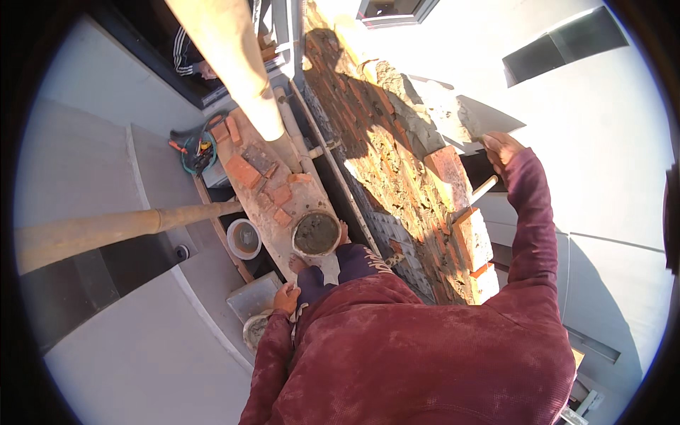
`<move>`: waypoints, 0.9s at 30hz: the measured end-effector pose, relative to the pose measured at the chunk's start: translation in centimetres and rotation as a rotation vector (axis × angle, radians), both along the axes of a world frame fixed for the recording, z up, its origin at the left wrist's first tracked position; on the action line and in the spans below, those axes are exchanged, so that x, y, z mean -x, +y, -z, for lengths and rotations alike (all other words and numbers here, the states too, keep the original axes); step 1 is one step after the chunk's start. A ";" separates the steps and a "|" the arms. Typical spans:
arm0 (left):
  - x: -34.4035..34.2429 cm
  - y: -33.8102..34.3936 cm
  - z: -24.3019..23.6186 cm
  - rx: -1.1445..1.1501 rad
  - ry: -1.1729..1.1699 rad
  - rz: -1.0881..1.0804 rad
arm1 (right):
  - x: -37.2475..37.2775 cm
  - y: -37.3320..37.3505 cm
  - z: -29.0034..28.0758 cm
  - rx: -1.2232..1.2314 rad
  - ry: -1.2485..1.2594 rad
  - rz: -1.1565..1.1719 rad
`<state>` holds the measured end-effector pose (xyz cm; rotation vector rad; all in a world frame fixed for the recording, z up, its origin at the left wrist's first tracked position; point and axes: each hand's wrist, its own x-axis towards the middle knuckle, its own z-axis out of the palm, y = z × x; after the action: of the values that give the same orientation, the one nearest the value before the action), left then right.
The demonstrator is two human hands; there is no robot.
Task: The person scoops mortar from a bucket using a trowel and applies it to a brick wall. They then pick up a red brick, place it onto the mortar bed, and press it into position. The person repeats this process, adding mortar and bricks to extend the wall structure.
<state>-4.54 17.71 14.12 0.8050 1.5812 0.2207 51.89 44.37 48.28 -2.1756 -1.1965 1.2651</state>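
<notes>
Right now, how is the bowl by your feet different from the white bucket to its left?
The bowl holds gray mortar, while the white bucket has something brownish inside. The bowl sits on the plank, but the white bucket stands left of it. The bowl looks wider here than the white bucket. Both are round and open on top.

Left of the frame's centre, loose bricks [243,171] and a bucket [312,254] of mortar [316,232] are carried by a dusty plank [275,242].
</notes>
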 end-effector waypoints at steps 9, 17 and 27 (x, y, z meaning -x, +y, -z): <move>-2.4 -7.6 5.0 0.455 0.142 0.497 | 19.2 -11.0 19.7 0.473 -0.258 -0.769; -2.5 -11.5 8.4 0.260 0.257 0.362 | 29.1 -16.1 64.2 0.707 -0.450 -0.911; -2.5 -11.0 10.7 0.116 0.297 0.041 | 37.4 -7.1 73.2 0.102 -0.374 -1.213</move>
<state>-1.99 6.75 3.43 0.8052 1.8347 -0.0227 14.52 37.28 -24.93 -1.7105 -2.8869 1.2706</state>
